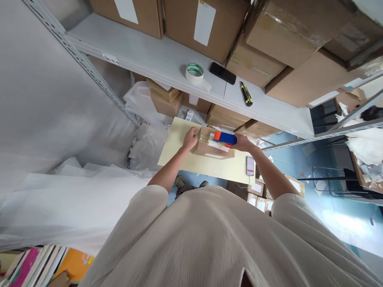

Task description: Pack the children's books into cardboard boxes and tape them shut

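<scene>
At the near left, a row of books (38, 263) stands below a broad pile of white sheeting (83, 195). Farther off, a grey shelf (143, 50) runs from left to right, with large cartons (191, 24) along its far side. The pale yellow surface (172, 153) lies on the near side of this shelf, at a lower level. The left hand (190, 139) is at the left end of a cardboard box (214, 152), its fingers bent; whether that grip pinches the cardboard or merely rests against it, I cannot tell. The box lies on the surface, around the middle, with clear tape and white labels on it. Beyond it on the shelf sits a roll of white tape (194, 73) (its loose end trailing to the right), then a black phone (223, 73). Over the right part of the box is a blue and orange tape dispenser (226, 138), and the right hand (243, 143) has its grip wrapped around the right end of it. A yellow and black utility knife (245, 94) lies farther off on the shelf. Nearer, at the surface's right end, lies a phone with a lit screen (250, 166).
</scene>
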`<state>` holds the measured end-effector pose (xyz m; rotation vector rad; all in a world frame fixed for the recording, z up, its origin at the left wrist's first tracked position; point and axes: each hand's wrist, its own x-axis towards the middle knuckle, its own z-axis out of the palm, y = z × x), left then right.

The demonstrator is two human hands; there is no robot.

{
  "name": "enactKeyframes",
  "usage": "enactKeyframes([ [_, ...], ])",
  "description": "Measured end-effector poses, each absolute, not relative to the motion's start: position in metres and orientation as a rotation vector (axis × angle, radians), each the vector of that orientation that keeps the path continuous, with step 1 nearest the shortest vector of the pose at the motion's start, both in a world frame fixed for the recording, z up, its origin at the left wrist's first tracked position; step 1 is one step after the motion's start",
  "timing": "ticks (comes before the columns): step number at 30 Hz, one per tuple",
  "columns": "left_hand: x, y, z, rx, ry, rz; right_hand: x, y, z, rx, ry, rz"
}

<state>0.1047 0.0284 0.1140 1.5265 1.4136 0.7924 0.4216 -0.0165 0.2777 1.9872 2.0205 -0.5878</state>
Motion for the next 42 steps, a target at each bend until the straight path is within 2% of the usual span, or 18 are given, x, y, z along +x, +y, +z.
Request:
enactKeyframes([
  [3,0.108,0.029,0.131,1.892,1.206,0.719,0.421,-0.016,0.280,1.984,2.017,-0.639],
  [6,0.111,0.026,0.141,2.154,1.069,0.408,0.422,-0.016,0.282,1.969,2.014,-0.675],
  [12,0.109,0.026,0.145,2.292,1.083,0.019,0.429,-0.011,0.286,1.823,2.081,-0.646],
  [20,0.109,0.032,0.155,2.264,1.141,-0.109,0.471,-0.011,0.282,1.718,2.160,-0.688],
  [32,0.112,0.035,0.161,2.230,1.212,-0.202,0.635,-0.047,0.263,1.763,1.988,-0.657],
  [42,0.117,0.032,0.167,2.219,1.302,-0.307,0.663,-0.042,0.234,1.724,2.022,-0.677],
])
